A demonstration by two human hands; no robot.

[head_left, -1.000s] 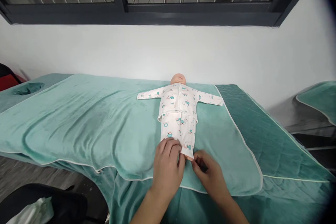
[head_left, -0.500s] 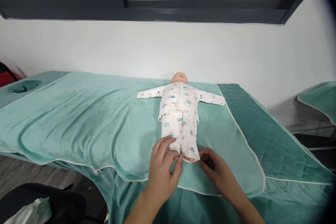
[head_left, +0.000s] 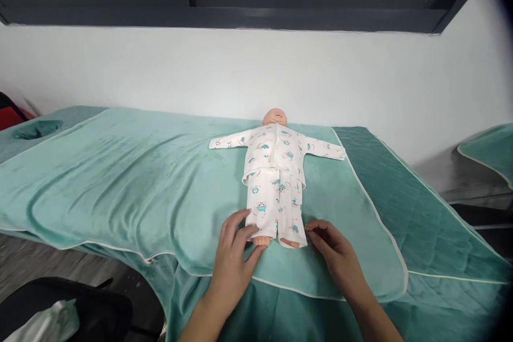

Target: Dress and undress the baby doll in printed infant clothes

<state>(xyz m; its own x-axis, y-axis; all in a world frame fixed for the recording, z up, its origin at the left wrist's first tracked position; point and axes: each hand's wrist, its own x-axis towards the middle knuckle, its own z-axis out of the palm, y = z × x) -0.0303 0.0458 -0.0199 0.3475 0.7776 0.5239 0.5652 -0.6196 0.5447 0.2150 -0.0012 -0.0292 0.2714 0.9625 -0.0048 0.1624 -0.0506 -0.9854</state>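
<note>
A baby doll (head_left: 276, 116) lies on its back on a green blanket, arms spread, feet toward me. It wears a white printed top (head_left: 276, 149) and matching white trousers (head_left: 266, 197). My left hand (head_left: 232, 262) is at the cuff of the left trouser leg in view, fingers spread along its outer edge, thumb by the doll's bare foot (head_left: 262, 241). Beside the other cuff, my right hand (head_left: 335, 254) has its thumb and forefinger tips close together; whether they hold anything is unclear. The other foot (head_left: 289, 243) shows only partly below its cuff.
The light green blanket (head_left: 120, 171) lies over a darker quilted bed cover (head_left: 412, 214). A white wall (head_left: 180, 75) and a dark window frame (head_left: 240, 13) stand behind the bed. At lower left, a black chair (head_left: 100, 304) bears a crumpled cloth (head_left: 52, 323).
My left hand has moved left from between the trouser legs to the outer cuff, leaving the foot visible. My right hand has shifted slightly right and now sits beside the cuff.
</note>
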